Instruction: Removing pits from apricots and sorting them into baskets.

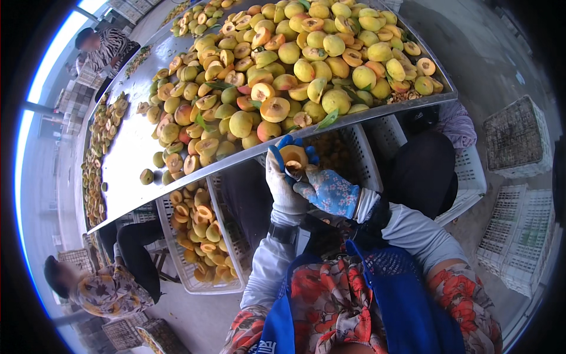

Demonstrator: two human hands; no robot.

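Just off the table's near edge, my left hand (282, 187) wears a white glove with blue fingertips and is closed around a halved yellow peach (293, 154), cut face up. My right hand (335, 193), in a blue flowered glove with bare-looking fingertips, is pinched at the lower side of that half. A small brown piece and a dark curved edge show between the fingers there; I cannot tell whether it is a pit or a tool. Close beyond both hands, whole and halved peaches (240, 124) are heaped on the metal table (132, 171).
A white crate (240, 271) of peach halves stands below the table, left of my arms. Another crate (367, 154) with dark brown contents sits under my hands. Stacked crates (513, 236) stand at right. Two people (112, 289) (109, 50) sit on the left.
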